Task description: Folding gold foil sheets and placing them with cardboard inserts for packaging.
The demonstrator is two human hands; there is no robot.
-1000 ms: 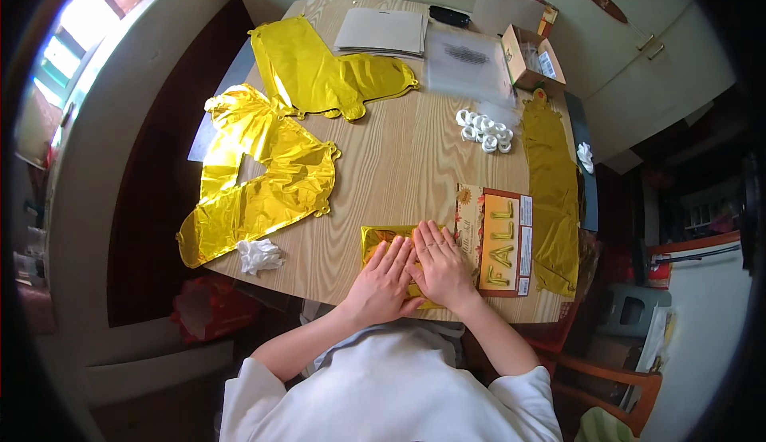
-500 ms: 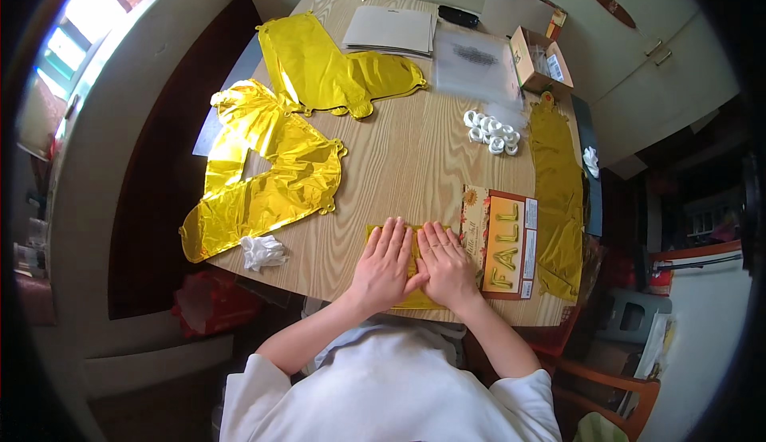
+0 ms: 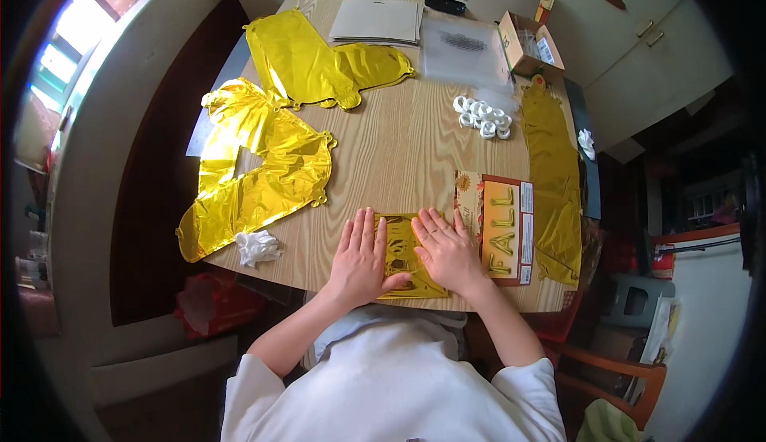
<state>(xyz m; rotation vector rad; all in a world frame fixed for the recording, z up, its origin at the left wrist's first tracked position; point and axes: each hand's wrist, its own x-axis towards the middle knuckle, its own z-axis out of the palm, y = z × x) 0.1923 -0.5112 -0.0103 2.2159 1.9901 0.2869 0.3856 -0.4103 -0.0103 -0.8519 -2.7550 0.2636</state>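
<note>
A folded gold foil balloon (image 3: 403,242) lies flat at the table's near edge. My left hand (image 3: 359,258) rests flat along its left side, fingers stretched out and thumb over the foil. On its right side my right hand (image 3: 448,252) lies open, palm down, fingers spread. Just right of that hand is a printed card (image 3: 504,230) with a picture of gold letter balloons, partly covered by the hand. Farther left a crinkled gold foil letter balloon (image 3: 279,179) is spread out, and beyond it lies a flat stack of gold foil balloons (image 3: 307,59).
White ribbon rolls (image 3: 483,116) sit in a cluster at the right. A long gold foil strip (image 3: 550,179) lines the right edge. Clear plastic bags (image 3: 467,55), white sheets (image 3: 375,21) and an open carton (image 3: 528,47) stand at the back. A crumpled white wad (image 3: 257,248) lies near left.
My hands, side by side on the folded foil before, have slid apart to its left and right sides, uncovering its middle. The whole view has shifted slightly.
</note>
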